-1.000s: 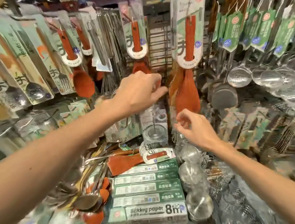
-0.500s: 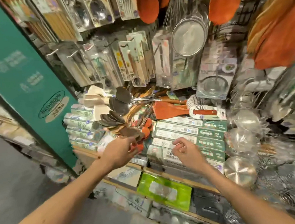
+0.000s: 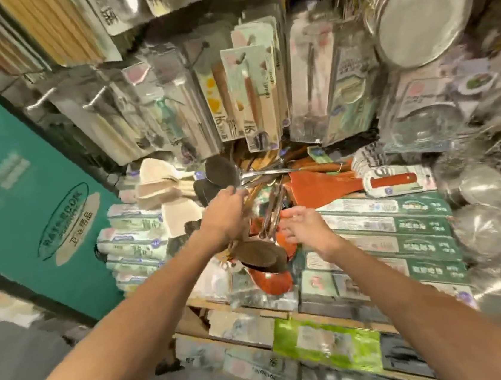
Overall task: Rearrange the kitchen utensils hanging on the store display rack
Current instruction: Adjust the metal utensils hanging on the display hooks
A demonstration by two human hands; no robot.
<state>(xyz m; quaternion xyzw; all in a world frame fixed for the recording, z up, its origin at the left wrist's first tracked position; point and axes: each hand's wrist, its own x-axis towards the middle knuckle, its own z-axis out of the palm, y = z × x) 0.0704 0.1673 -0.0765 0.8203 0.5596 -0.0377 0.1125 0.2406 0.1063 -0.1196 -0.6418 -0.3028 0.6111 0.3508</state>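
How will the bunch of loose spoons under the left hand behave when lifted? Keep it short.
The left hand grips the spoon bunch by several thin handles, so it will probably splay and shift rather than lift as one. The handles look smooth and shiny, likely slippery. Its dark bowls sit at one end, so it may tip bowl-down.

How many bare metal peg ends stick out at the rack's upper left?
2. One peg is furthest left, above the green panel; the second peg is just right of it. Blur and hanging packs may hide others.
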